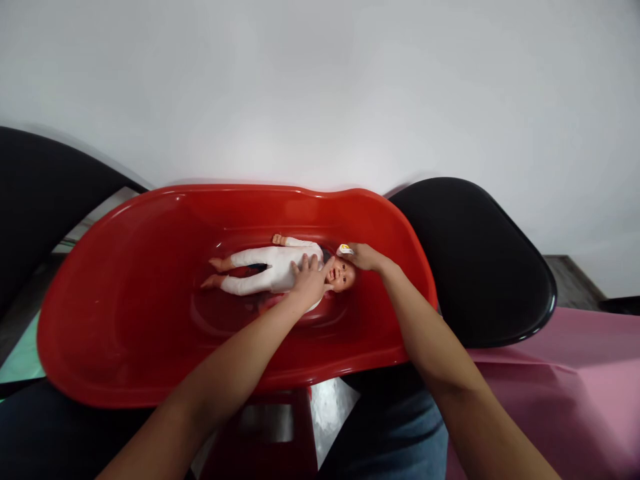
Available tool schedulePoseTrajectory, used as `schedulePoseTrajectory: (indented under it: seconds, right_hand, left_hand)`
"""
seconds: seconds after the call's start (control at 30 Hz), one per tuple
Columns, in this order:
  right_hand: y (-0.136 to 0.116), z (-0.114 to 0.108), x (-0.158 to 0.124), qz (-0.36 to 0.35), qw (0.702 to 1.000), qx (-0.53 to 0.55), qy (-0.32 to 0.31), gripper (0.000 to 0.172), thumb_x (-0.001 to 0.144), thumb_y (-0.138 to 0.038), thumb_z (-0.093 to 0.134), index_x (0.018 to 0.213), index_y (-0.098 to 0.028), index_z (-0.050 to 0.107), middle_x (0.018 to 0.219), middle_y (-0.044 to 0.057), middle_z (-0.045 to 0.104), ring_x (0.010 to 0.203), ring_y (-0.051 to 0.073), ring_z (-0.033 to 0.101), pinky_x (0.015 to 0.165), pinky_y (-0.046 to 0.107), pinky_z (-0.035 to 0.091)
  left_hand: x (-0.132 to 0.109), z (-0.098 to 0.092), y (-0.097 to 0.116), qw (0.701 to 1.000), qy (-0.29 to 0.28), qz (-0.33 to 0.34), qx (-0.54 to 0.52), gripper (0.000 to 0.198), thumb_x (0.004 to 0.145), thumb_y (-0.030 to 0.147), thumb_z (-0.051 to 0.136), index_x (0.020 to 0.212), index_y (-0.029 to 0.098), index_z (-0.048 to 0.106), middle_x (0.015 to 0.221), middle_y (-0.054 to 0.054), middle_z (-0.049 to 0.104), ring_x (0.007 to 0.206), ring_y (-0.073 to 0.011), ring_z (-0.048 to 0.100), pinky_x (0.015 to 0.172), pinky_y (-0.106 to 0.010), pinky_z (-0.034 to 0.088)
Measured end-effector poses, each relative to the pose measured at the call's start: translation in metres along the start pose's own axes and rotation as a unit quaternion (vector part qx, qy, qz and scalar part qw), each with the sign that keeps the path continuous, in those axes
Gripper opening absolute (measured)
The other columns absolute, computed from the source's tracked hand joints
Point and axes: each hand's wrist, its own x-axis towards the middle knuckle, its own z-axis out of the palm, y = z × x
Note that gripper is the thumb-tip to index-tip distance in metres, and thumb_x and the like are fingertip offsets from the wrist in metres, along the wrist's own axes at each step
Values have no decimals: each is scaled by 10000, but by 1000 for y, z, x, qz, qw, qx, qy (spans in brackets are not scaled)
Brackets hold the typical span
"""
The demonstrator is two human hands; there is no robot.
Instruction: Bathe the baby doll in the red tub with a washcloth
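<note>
A baby doll in a white suit lies on its back in the bottom of a red plastic tub, head to the right. My left hand rests flat on the doll's chest, fingers spread. My right hand is at the top of the doll's head, fingers closed on a small white and yellow thing that I cannot name.
A black rounded chair back stands right of the tub, another black one at the far left. A pink sheet covers the surface at the right. A white wall fills the background.
</note>
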Motion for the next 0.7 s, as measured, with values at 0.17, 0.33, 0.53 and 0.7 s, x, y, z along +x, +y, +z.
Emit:
schedulePoseTrajectory:
  seconds: [0.17, 0.33, 0.53, 0.7]
  right_hand:
    - [-7, 0, -6, 13, 999, -8, -32, 214, 994, -411, 698, 1074, -239, 799, 1276, 126, 803, 1238, 333, 705, 1053, 416, 558]
    - [-9, -1, -12, 1, 999, 24, -21, 286, 1021, -412, 671, 1107, -178, 811, 1348, 148, 774, 1316, 331, 674, 1133, 413, 504]
    - [-8, -3, -13, -23, 999, 42, -25, 272, 1013, -402, 691, 1149, -199, 809, 1288, 129, 799, 1275, 306, 692, 1127, 406, 506]
    - [-9, -7, -12, -30, 999, 16, -26, 308, 1022, -429, 672, 1200, -204, 785, 1267, 120, 800, 1156, 277, 728, 1042, 363, 553]
  left_hand:
    - [-4, 3, 5, 1000, 6, -2, 20, 890, 1008, 507, 706, 1768, 369, 263, 1782, -209, 302, 1646, -516, 199, 1244, -805, 203]
    - [-8, 0, 7, 999, 22, 12, 44, 895, 1013, 522, 701, 1770, 339, 262, 1784, -200, 303, 1650, -472, 229, 1259, -778, 226]
    - [-10, -4, 8, 998, 32, 27, 48, 887, 1015, 548, 686, 1767, 314, 278, 1758, -187, 356, 1633, -467, 270, 1260, -758, 259]
    - [-10, -1, 8, 997, 44, 47, 49, 915, 1002, 575, 691, 1772, 345, 253, 1769, -194, 330, 1638, -477, 250, 1270, -761, 216]
